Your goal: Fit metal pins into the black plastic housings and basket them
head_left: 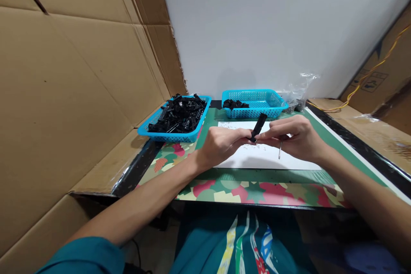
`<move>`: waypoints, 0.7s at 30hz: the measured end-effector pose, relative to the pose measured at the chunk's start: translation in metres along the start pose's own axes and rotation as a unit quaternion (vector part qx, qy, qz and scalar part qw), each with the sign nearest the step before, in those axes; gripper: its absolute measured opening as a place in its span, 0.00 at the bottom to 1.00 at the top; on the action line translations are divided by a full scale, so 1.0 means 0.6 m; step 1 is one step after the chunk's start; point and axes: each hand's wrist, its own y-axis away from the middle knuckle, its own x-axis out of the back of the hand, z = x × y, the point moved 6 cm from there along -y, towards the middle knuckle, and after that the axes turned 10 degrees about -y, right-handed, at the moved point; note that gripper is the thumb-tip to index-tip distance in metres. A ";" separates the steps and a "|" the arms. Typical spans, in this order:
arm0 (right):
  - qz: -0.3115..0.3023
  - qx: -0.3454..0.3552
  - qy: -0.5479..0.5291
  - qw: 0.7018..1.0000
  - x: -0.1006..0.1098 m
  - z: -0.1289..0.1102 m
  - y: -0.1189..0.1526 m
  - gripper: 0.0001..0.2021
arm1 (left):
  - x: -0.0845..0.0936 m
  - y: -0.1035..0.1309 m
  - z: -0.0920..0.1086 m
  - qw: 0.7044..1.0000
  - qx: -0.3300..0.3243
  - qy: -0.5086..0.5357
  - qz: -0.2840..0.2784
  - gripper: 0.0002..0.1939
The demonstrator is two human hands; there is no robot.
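Above a white paper sheet (237, 160), a black plastic part (259, 125) points up and to the right. My left hand (223, 142) pinches its lower end between thumb and fingers. From the other side, the fingertips of my right hand (293, 135) press on the same lower end. A thin metal rod (280, 150), its kind not clear, pokes down from under the curled fingers of my right hand. Whatever lies between the fingertips is too small to make out.
A blue basket (191, 137) heaped with black plastic parts stands at the left. Another blue basket (272, 113) at the back holds several black pieces (236, 104), with a clear plastic bag (298, 94) beside it. Cardboard (80, 94) walls the left side; a yellow cable (356, 87) runs at right.
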 end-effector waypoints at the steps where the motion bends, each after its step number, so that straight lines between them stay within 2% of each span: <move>1: 0.003 -0.005 -0.001 1.000 0.002 0.002 0.000 0.11 | -0.002 0.000 -0.003 1.000 0.024 0.013 -0.002 0.04; 3: 0.013 -0.018 0.000 1.000 0.006 0.006 -0.001 0.10 | -0.008 0.000 -0.009 0.995 0.088 0.053 -0.015 0.05; 5: 0.028 -0.032 0.005 0.999 0.010 0.010 0.000 0.09 | -0.020 0.002 -0.017 0.977 0.172 0.118 -0.046 0.08; 8: 0.038 -0.057 0.016 0.998 0.014 0.020 0.003 0.09 | -0.045 0.010 -0.027 0.916 0.301 0.250 -0.090 0.12; 11: 0.024 -0.079 0.011 0.997 0.015 0.032 0.006 0.10 | -0.064 0.016 -0.026 0.859 0.355 0.351 -0.117 0.16; 13: 0.010 -0.092 0.001 0.996 0.014 0.040 0.007 0.11 | -0.071 0.018 -0.024 0.846 0.357 0.371 -0.139 0.17; 15: -0.004 -0.099 -0.005 0.995 0.014 0.046 0.008 0.12 | -0.071 0.020 -0.024 0.861 0.348 0.337 -0.155 0.17; 19: -0.020 -0.099 -0.007 0.995 0.012 0.053 0.010 0.13 | -0.055 0.019 -0.029 0.935 0.293 0.138 -0.147 0.17; 21: -0.033 -0.111 -0.010 0.993 0.009 0.057 0.012 0.13 | -0.051 0.017 -0.026 0.954 0.255 0.057 -0.146 0.13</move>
